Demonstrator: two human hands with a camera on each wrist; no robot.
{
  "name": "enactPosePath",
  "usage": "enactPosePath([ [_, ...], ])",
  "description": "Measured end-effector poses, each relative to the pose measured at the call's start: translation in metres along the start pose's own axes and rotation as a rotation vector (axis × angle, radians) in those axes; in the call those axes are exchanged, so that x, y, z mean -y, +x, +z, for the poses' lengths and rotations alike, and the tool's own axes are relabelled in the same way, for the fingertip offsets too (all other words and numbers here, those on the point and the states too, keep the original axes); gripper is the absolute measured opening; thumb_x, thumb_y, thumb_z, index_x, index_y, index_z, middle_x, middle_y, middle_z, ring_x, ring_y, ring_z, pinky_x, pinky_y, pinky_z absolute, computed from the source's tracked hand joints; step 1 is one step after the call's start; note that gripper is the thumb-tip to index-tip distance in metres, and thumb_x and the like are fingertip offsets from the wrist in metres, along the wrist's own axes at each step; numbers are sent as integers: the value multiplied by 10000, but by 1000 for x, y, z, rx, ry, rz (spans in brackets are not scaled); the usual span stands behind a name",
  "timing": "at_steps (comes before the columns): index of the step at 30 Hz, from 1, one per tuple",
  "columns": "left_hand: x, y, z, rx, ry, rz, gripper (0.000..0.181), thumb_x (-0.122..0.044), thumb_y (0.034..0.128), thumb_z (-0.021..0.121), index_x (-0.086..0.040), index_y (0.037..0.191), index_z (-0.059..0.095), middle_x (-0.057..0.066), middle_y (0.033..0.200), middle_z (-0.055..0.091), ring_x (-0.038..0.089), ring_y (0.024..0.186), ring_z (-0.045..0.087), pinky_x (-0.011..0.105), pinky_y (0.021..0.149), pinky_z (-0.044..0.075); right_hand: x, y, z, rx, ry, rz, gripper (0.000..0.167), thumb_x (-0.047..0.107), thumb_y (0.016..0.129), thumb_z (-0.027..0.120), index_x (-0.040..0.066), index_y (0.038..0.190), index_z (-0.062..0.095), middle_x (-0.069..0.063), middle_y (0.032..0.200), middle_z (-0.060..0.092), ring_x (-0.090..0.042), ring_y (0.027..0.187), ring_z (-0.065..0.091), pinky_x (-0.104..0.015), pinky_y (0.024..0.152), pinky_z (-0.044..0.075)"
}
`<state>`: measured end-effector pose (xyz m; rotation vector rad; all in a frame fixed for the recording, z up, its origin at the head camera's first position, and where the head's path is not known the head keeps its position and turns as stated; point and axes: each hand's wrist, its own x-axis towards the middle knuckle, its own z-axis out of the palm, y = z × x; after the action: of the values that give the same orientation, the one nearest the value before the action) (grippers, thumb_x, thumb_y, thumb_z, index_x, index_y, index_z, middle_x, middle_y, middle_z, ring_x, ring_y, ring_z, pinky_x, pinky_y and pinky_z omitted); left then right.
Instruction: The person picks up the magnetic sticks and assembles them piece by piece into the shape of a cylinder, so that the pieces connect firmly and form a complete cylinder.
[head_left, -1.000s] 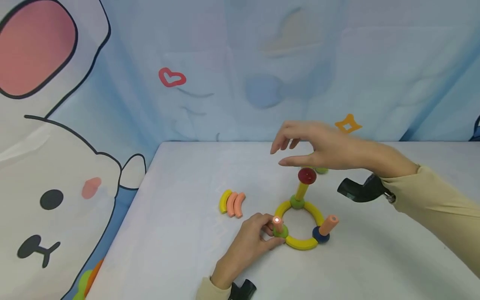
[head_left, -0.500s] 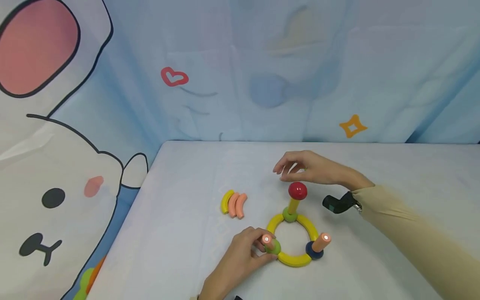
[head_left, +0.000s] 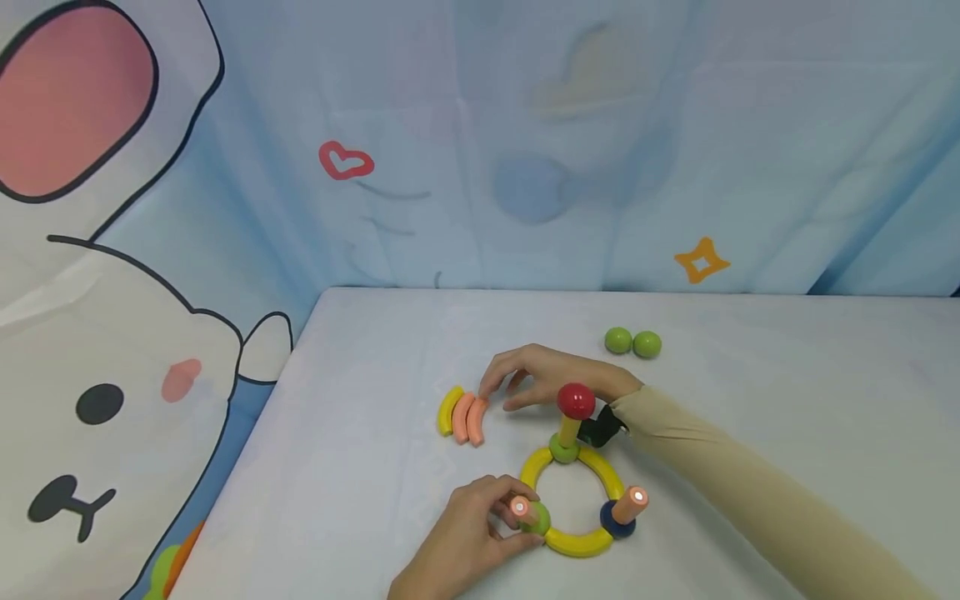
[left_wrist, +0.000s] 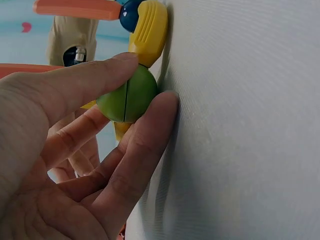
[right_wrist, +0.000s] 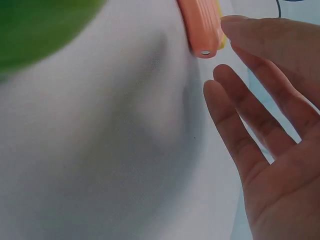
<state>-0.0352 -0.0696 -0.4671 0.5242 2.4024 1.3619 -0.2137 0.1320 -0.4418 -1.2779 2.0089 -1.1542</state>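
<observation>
My left hand [head_left: 468,533] pinches a green ball [left_wrist: 127,95] at the near left of a ring built from yellow curved rods [head_left: 579,544] and balls. An orange rod [head_left: 520,507] stands up from that ball. A second orange rod [head_left: 634,500] leans from a blue ball [head_left: 617,518] at the ring's right. On the far side, a yellow rod topped by a red ball [head_left: 576,401] rises from another green ball [head_left: 564,448]. With fingers apart, my right hand [head_left: 551,373] is beside the nearest loose orange curved rod [right_wrist: 200,27]; whether a fingertip touches it, I cannot tell.
Left of the ring, a yellow curved rod [head_left: 449,410] lies beside two orange curved rods [head_left: 462,417] on the white table [head_left: 360,500]. Two loose green balls [head_left: 632,342] sit toward the back edge. A blue printed curtain [head_left: 450,167] hangs behind the table.
My right hand has come down and left from above the back of the table to the loose curved rods. The ring, still pinched in my left hand, has shifted left and nearer.
</observation>
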Motion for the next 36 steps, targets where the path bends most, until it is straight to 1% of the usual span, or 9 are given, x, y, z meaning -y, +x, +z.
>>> enactPosePath([
  [6, -1, 1, 0, -25, 8, 50, 310, -212, 842, 905, -191, 1093, 723, -166, 912, 626, -31, 827, 605, 187, 790, 544, -1, 9, -3, 62, -33, 11, 303, -35, 929, 752, 7, 1228, 734, -96, 1222, 702, -302, 1127, 640, -451, 1001, 555],
  [10, -2, 3, 0, -5, -6, 45, 298, -212, 841, 906, -193, 1077, 725, -168, 910, 626, -31, 830, 610, 185, 797, 545, 0, 9, -2, 63, -70, 43, 283, -12, 915, 777, 21, 1194, 748, -68, 1176, 710, -261, 1039, 631, -391, 952, 565],
  [15, -3, 5, 1, 19, -9, 51, 297, -211, 838, 909, -198, 1073, 729, -173, 917, 632, -32, 839, 612, 184, 801, 541, -2, 8, -2, 41, -132, 37, 203, 22, 897, 811, 30, 1094, 763, -36, 1067, 722, -172, 890, 614, -298, 815, 556],
  [20, -4, 7, 1, 37, -5, 47, 306, -200, 830, 916, -193, 1073, 730, -175, 906, 629, -34, 821, 609, 178, 774, 531, -7, -3, -4, 16, -188, 72, 165, 46, 883, 835, 61, 1028, 758, 33, 974, 704, -57, 785, 554, -219, 720, 515],
  [24, -5, 9, 1, 47, -8, 45, 308, -178, 828, 915, -181, 1072, 728, -170, 902, 627, -33, 800, 613, 176, 754, 528, 1, -29, -12, -33, -236, 114, 130, 61, 913, 805, 45, 1026, 743, 20, 946, 696, -84, 792, 556, -239, 729, 519],
  [27, -5, 10, 0, 41, 2, 53, 301, -160, 830, 911, -173, 1069, 728, -161, 903, 627, -31, 798, 620, 177, 757, 536, 10, -60, -19, -128, -287, 175, 103, 70, 929, 787, 47, 1019, 741, 22, 927, 694, -118, 815, 579, -263, 765, 532],
  [30, -5, 11, -3, 31, 6, 53, 301, -144, 830, 909, -165, 1068, 728, -154, 904, 627, -26, 802, 624, 179, 764, 544, 13, -89, -22, -213, -354, 264, 106, 103, 929, 799, 75, 1017, 748, 64, 879, 652, -114, 791, 557, -248, 727, 512],
  [33, -7, 14, -3, 39, 3, 51, 303, -133, 830, 908, -157, 1073, 729, -150, 912, 631, -19, 808, 628, 184, 774, 549, 13, -118, -21, -256, -353, 349, 146, 89, 924, 804, 74, 1055, 740, 78, 880, 628, -106, 773, 539, -229, 685, 503],
  [36, -9, 16, -3, 47, -3, 44, 312, -135, 824, 912, -154, 1076, 729, -151, 914, 633, -17, 807, 625, 184, 771, 549, 12, -136, -17, -276, -345, 370, 189, 11, 913, 787, 38, 1090, 728, 53, 951, 652, -111, 812, 560, -235, 713, 542],
])
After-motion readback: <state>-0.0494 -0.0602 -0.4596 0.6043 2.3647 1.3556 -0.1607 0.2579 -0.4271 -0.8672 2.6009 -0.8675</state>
